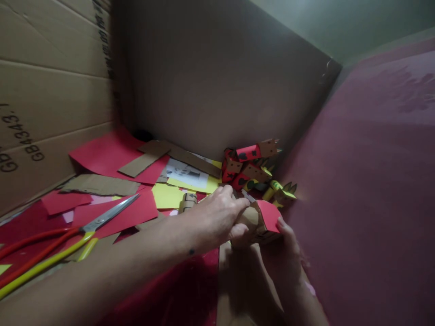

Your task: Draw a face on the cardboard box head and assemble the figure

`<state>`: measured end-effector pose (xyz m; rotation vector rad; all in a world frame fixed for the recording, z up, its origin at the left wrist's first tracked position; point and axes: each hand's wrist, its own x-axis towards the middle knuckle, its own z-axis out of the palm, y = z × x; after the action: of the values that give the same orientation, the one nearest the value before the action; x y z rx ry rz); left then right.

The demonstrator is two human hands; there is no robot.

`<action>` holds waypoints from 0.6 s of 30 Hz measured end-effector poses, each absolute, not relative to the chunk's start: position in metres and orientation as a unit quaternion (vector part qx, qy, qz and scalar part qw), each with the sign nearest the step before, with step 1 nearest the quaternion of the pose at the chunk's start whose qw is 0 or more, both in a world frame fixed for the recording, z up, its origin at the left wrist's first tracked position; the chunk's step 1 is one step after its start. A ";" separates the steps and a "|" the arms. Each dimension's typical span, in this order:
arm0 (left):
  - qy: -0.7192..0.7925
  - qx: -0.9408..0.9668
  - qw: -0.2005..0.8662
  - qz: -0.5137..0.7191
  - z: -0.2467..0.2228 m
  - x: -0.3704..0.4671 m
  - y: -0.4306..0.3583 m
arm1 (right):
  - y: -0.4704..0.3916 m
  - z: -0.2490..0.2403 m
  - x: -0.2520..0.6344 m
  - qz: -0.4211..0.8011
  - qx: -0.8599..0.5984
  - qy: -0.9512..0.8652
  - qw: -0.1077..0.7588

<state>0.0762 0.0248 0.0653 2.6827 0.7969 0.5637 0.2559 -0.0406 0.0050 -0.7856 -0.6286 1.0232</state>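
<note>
In the head view, a rounded brown cardboard piece [250,218] with a red paper flap [270,216] is between my two hands. My left hand [222,215] is closed at its left side, thumb and curled fingers pressed against the cardboard. A small pale strip [248,195] shows just beyond my left fingers; I cannot make out what it is. My right hand [288,244] grips the piece from the right, its thumb beside the red flap. Most of the right fingers are hidden beneath. A cardboard roll [188,202] lies just left of my left wrist.
Scissors [98,221] with red and yellow handles lie open at left, over red paper [129,213] and cardboard strips [146,158]. Several red, yellow and brown paper figures [249,170] cluster against the back wall [210,77]. A large carton [54,90] stands left; a pink wall [367,181] borders the right.
</note>
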 end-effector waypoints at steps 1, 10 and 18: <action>0.271 0.931 0.139 0.199 0.064 0.076 0.025 | -0.041 0.004 0.256 0.470 -0.359 -0.291 0.752; 0.238 0.933 0.080 0.256 0.052 0.073 0.027 | -0.042 0.001 0.252 0.441 -0.367 -0.352 0.739; 0.229 0.911 0.138 0.313 0.047 0.070 0.017 | -0.047 -0.004 0.249 0.456 -0.349 -0.349 0.741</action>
<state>0.0705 0.0168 0.0469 2.6353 0.6626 0.9049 0.2492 -0.0471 -0.0037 -0.7650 -0.7648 0.9995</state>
